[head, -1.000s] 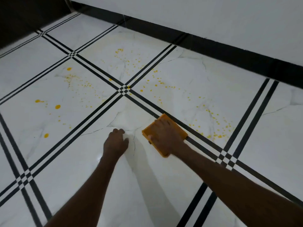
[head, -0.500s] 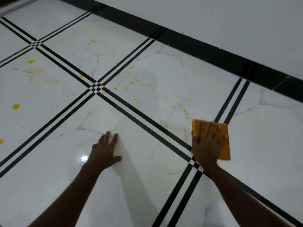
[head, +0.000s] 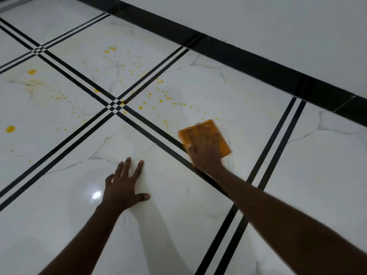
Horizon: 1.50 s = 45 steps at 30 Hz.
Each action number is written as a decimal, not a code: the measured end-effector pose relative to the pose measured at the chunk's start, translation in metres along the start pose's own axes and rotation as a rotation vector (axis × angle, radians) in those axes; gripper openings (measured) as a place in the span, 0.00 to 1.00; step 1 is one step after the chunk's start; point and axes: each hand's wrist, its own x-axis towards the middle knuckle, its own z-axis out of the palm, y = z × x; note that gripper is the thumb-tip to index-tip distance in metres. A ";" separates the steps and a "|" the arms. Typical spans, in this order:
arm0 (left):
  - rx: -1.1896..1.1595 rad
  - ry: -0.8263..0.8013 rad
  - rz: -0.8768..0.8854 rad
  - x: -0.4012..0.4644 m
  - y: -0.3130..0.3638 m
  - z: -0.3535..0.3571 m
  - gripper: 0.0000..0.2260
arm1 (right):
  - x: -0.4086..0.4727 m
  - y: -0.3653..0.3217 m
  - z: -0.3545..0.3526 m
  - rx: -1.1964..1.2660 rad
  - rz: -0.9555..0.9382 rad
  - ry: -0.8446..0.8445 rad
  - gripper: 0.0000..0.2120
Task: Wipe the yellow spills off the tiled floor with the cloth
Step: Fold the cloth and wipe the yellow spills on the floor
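Note:
An orange cloth lies flat on the white tiled floor, right of the black line crossing. My right hand presses on it with straight spread fingers and is motion-blurred. Yellow spills dot the tile just beyond the cloth. More yellow drops sit on the far tile, and bigger blobs lie at the left. My left hand rests flat on the near tile, fingers spread, holding nothing.
Black double lines cross the floor between tiles. A black skirting band runs along the white wall at the back right. A light glare shines beside my left hand.
My right hand has slid the cloth from right to left, back toward the line crossing. The drops near the right tile edge are gone. My left hand stays planted.

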 end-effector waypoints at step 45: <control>-0.041 -0.077 -0.053 0.058 -0.044 -0.051 0.62 | 0.031 -0.119 0.021 -0.048 -0.255 -0.042 0.33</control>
